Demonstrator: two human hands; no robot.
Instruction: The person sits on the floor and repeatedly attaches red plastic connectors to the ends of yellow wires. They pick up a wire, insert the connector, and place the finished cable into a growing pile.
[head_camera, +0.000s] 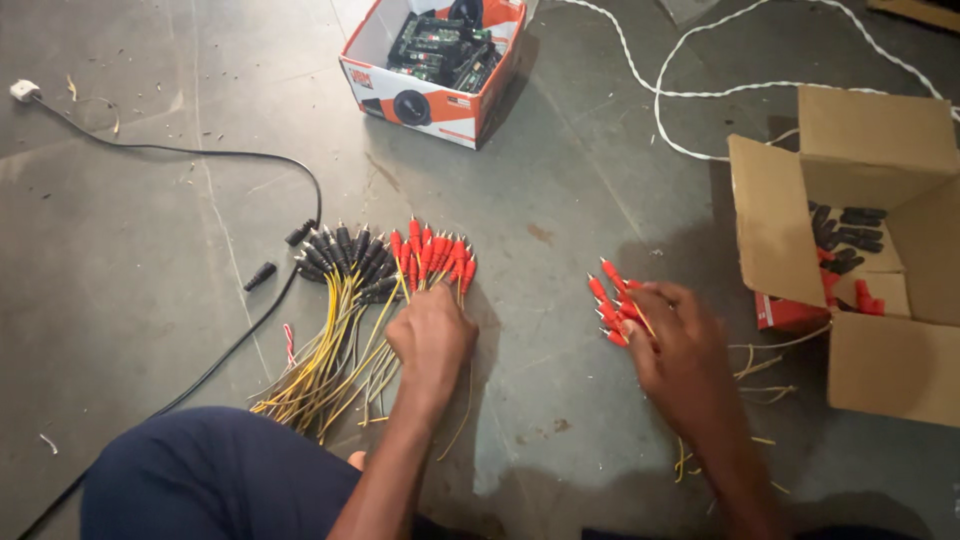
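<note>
By my reckoning the sorting is well along: my left hand (432, 335) rests on the fanned red and black plug leads (385, 262) at ten o'clock, my right hand (672, 340) clenches a red-plug bunch (608, 300), more plugs left in the cardboard box (775, 225) at three o'clock.

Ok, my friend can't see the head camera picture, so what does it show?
A person's left hand presses on a fan of yellow wires with red and black plugs, on a grey floor. The right hand holds red plugs beside an open cardboard box.

Two cardboard boxes (860, 250), one orange-and-white box (400, 95), two hands (432, 335), and two fanned bundles of plugs (385, 258).
</note>
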